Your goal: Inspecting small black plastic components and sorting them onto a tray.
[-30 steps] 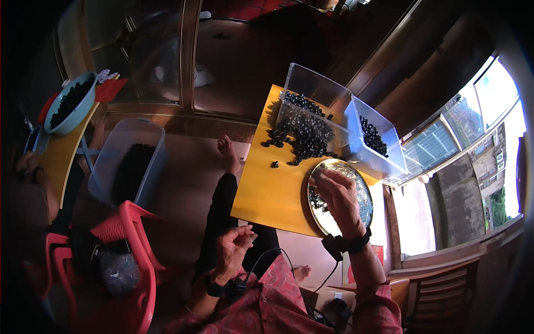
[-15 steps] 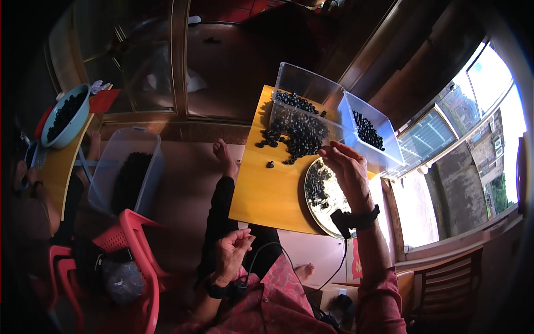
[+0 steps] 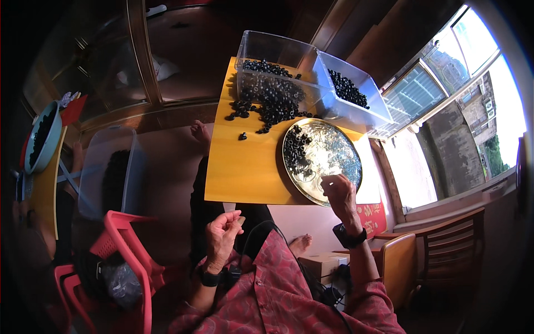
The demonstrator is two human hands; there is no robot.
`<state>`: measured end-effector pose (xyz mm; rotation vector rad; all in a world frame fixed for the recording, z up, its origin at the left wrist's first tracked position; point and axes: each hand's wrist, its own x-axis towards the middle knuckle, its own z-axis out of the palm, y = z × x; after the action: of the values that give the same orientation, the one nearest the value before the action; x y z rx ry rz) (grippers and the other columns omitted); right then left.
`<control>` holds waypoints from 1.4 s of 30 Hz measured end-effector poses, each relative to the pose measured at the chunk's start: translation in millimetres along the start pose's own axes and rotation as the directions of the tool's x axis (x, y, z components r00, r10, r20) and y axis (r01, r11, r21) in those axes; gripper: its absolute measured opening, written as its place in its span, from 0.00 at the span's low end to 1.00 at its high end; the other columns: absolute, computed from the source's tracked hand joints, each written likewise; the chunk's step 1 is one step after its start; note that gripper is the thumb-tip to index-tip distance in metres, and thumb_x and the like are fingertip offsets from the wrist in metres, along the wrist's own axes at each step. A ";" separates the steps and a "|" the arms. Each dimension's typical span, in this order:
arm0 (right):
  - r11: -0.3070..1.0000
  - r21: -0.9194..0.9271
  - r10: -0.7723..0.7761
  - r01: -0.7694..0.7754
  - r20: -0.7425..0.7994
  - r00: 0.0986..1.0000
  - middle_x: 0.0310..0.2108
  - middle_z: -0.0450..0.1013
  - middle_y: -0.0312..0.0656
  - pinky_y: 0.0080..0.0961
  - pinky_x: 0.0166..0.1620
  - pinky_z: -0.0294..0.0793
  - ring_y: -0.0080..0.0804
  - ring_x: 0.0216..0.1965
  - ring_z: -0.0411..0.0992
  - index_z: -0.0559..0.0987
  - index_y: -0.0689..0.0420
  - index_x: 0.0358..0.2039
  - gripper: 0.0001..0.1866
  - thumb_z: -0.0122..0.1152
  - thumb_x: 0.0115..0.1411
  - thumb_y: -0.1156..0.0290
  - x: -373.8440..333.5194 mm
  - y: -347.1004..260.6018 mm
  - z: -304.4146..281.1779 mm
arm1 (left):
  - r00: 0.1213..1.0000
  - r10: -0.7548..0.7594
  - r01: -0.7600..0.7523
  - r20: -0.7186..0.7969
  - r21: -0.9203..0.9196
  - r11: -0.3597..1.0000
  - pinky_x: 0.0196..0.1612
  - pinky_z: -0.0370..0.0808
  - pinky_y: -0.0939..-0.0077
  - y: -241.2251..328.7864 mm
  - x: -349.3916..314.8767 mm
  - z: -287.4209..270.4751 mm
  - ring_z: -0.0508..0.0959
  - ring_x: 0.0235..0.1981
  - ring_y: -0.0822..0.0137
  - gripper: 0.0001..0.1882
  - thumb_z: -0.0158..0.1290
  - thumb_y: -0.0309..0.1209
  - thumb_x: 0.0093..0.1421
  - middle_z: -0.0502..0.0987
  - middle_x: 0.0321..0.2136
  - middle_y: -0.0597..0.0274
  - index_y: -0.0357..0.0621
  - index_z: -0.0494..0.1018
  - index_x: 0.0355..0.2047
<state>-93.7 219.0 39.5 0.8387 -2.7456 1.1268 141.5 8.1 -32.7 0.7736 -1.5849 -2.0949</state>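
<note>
My left hand is in front of the table's near edge, thumb and fingers pinched together; whatever they hold is too small to make out. Over the near right rim of a round, shiny metal tray is my right hand, fingers curled in, their contents hidden. Small black ring-shaped parts lie on the tray's left side, and glare covers much of the rest. Beyond the tray, a heap of similar black parts spreads over the yellow table.
A clear plastic bin and a bluish bin, with black parts, stand at the table's far side. Leftward are a red plastic chair, a clear tub and a light-blue basin. A wooden chair stands at right.
My right hand has come back from near the bluish bin to the tray's near right rim. My left hand stays pinched. The view has shifted, showing more of the tray.
</note>
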 end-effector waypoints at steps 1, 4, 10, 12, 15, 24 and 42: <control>0.999 -0.034 -0.042 0.042 0.000 0.999 0.28 0.76 0.47 0.27 0.30 0.75 0.37 0.25 0.78 0.83 0.59 0.31 0.05 0.62 0.55 0.75 -2.1 2.6 3.7 | 1.000 0.000 0.000 0.011 0.008 1.000 0.31 0.77 0.84 0.0 -0.9 2.1 0.77 0.25 0.79 0.15 0.61 0.29 0.59 0.81 0.30 0.61 0.32 0.77 0.43; 0.992 -0.027 -0.122 0.122 0.023 0.992 0.28 0.76 0.47 0.31 0.30 0.75 0.40 0.26 0.76 0.83 0.58 0.31 0.04 0.63 0.54 0.76 -1.7 -10.0 14.0 | 0.999 -0.007 0.007 0.032 0.015 1.000 0.31 0.78 0.84 -5.7 -2.0 4.4 0.77 0.26 0.78 0.15 0.61 0.30 0.59 0.81 0.31 0.60 0.32 0.77 0.43; 0.972 -0.055 -0.220 0.227 0.113 0.969 0.30 0.74 0.44 0.35 0.35 0.74 0.43 0.32 0.75 0.83 0.54 0.34 0.07 0.61 0.54 0.76 3.7 -9.3 29.4 | 0.998 -0.028 0.024 0.052 0.082 0.996 0.31 0.78 0.83 -3.8 -5.0 6.0 0.77 0.26 0.78 0.16 0.61 0.30 0.59 0.81 0.32 0.59 0.32 0.77 0.44; 0.961 -0.059 -0.259 0.271 0.159 0.953 0.31 0.73 0.43 0.35 0.36 0.74 0.43 0.33 0.75 0.83 0.53 0.35 0.08 0.61 0.55 0.76 5.8 -10.3 32.3 | 0.999 -0.037 0.033 0.039 0.088 0.996 0.31 0.78 0.83 -4.4 -5.0 5.3 0.77 0.26 0.78 0.16 0.61 0.30 0.59 0.81 0.32 0.59 0.32 0.77 0.44; 0.946 -0.084 -0.287 0.314 0.244 0.927 0.34 0.73 0.42 0.36 0.37 0.74 0.43 0.35 0.74 0.82 0.51 0.37 0.09 0.60 0.55 0.74 8.4 -12.3 34.4 | 0.998 -0.058 0.054 0.030 0.106 0.993 0.31 0.78 0.83 -2.3 -3.9 6.4 0.77 0.26 0.78 0.16 0.61 0.30 0.59 0.81 0.31 0.59 0.31 0.77 0.44; 0.956 -0.073 -0.271 0.284 0.145 0.951 0.34 0.72 0.43 0.37 0.35 0.74 0.44 0.34 0.74 0.81 0.54 0.34 0.05 0.61 0.55 0.72 4.7 5.7 40.1 | 0.995 -0.082 0.076 0.052 0.112 0.991 0.30 0.77 0.84 -6.4 -0.1 12.6 0.77 0.25 0.79 0.15 0.61 0.31 0.59 0.81 0.31 0.60 0.32 0.78 0.43; 0.974 -0.070 -0.206 0.214 0.100 0.973 0.35 0.73 0.41 0.34 0.38 0.75 0.41 0.36 0.75 0.83 0.52 0.36 0.08 0.64 0.55 0.71 0.1 -1.5 38.5 | 0.948 0.310 -0.317 0.072 0.301 0.900 0.34 0.76 0.81 39.3 66.9 35.6 0.78 0.28 0.74 0.10 0.59 0.25 0.59 0.79 0.30 0.60 0.32 0.77 0.39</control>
<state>-87.3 192.4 12.3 1.1656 -2.6722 0.9551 66.8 -17.5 -0.2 0.5435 -1.9341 -1.6546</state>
